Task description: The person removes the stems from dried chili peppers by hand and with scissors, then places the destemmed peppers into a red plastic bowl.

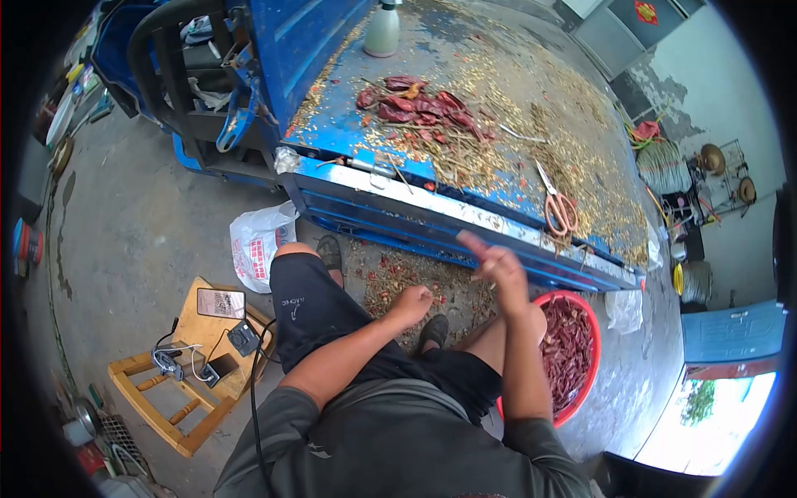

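My right hand (505,272) is raised in front of the blue truck bed's edge. Its fingers are closed around a dried red chili pepper (472,243), which points up and left. Lower and to the left, my left hand (413,304) hangs over the littered ground, its fingers curled shut; whatever they hold, if anything, is hidden. On the truck bed (490,217) lies a pile of dried chili peppers (419,108) among scattered seeds and stems. Scissors with orange-pink handles (561,214) rest near the bed's edge. Many dried chilies fill a red basin (595,336) beside my right leg.
A spray bottle (382,31) stands on the bed. Left of my legs are a white plastic bag (259,247) and a wooden stool (178,332) bearing a phone (221,303), small devices and cables. One black cable runs across my body. Hats hang by the right wall.
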### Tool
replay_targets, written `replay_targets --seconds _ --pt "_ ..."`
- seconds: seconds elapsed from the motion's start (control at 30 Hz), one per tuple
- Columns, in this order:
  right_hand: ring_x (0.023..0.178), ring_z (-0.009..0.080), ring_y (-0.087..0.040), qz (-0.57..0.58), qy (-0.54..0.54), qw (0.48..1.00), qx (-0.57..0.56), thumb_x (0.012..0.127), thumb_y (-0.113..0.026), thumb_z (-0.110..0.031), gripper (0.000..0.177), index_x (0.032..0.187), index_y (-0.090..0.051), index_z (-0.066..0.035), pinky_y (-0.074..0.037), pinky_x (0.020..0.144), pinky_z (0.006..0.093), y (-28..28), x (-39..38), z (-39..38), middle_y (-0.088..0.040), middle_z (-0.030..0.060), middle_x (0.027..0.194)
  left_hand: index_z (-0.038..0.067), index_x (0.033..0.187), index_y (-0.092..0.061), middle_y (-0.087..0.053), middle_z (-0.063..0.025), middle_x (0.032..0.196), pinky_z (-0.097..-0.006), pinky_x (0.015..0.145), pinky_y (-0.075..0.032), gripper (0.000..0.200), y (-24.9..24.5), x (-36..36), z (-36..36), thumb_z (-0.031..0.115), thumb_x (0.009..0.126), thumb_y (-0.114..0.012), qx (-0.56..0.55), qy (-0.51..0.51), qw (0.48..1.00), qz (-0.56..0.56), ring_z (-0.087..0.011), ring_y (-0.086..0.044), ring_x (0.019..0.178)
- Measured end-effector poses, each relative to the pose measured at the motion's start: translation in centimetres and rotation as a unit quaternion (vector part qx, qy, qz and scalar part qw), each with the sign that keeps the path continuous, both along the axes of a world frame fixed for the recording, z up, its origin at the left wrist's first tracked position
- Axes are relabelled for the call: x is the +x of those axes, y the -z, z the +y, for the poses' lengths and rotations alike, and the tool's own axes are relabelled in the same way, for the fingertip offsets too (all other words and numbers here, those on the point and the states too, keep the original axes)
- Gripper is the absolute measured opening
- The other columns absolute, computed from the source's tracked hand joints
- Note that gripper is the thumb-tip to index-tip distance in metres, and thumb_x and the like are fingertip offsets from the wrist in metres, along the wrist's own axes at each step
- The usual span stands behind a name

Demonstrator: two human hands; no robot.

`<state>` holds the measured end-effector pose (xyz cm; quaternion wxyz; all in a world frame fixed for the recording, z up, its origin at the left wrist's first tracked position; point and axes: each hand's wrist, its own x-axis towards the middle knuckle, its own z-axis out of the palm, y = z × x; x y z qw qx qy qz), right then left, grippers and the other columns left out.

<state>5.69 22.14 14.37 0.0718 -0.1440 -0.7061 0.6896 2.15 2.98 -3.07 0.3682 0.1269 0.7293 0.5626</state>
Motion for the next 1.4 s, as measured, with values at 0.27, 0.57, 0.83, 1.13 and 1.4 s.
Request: replay_targets --seconds 0.27,0.57,0.83,1.13,1.4 --pt "0.097 0.0125 -0.06 -0.172 0.029 0.972 -0.16 0.099 -0.055 -0.029 0.026 0.113 -0.059 -0.008 -0.05 0.083 0.0313 11.8 10.9 -7.1 -0.063 0.003 0.107 0.01 0.102 -0.072 -0.071 -0.0182 0.097 -0.0447 0.079 -0.053 0.027 1.6 3.5 -0.7 0.026 0.086 -0.058 -0.035 0.106 0.988 0.103 -0.0371 -0.068 0.092" --pt "0.083 0.0171 -0.07 -0.267 -0.088 0.868 0.409 0.089 -0.066 -0.026 0.023 0.099 -0.069 -0.006 -0.054 0.074 0.0331 10.3 14.5 -2.9 -0.073 0.0059 0.086 0.002 0.099 -0.071 -0.071 -0.0145 0.086 -0.0366 0.07 -0.051 0.025 1.5 5.8 -2.3 0.022 0.089 -0.06 -0.067 0.088 0.987 0.115 -0.0227 -0.068 0.078" --pt "0.086 0.0238 -0.071 -0.141 -0.18 0.968 0.105 0.076 -0.077 -0.017 0.028 0.102 -0.071 -0.008 -0.053 0.078 0.0352 12.2 13.7 -7.1 -0.073 0.0133 0.092 0.002 0.097 -0.069 -0.068 -0.0084 0.079 -0.0311 0.059 -0.051 0.023 2.0 6.9 -3.4 0.02 0.094 -0.055 -0.089 0.073 0.988 0.1 -0.0155 -0.064 0.066" --pt "0.092 0.0136 -0.068 -0.112 -0.11 0.972 -0.173 0.089 -0.067 0.002 0.026 0.114 -0.064 0.002 -0.054 0.082 0.0262 14.7 10.9 -6.6 -0.071 0.0077 0.1 0.002 0.092 -0.067 -0.063 -0.0043 0.076 -0.0264 0.051 -0.044 0.024 -0.2 5.2 -1.8 0.017 0.098 -0.049 0.031 -0.088 0.987 -0.127 -0.012 -0.058 0.062" --pt "0.074 0.0133 -0.069 -0.25 0.055 0.963 0.087 0.078 -0.079 -0.017 0.022 0.095 -0.072 -0.006 -0.053 0.071 0.0299 16.0 10.2 -7.9 -0.072 0.0065 0.079 0.007 0.091 -0.067 -0.061 0.0 0.073 -0.0253 0.049 -0.038 0.025 0.6 5.0 -2.1 0.023 0.097 -0.049 -0.056 -0.021 0.988 -0.145 -0.0095 -0.052 0.057"
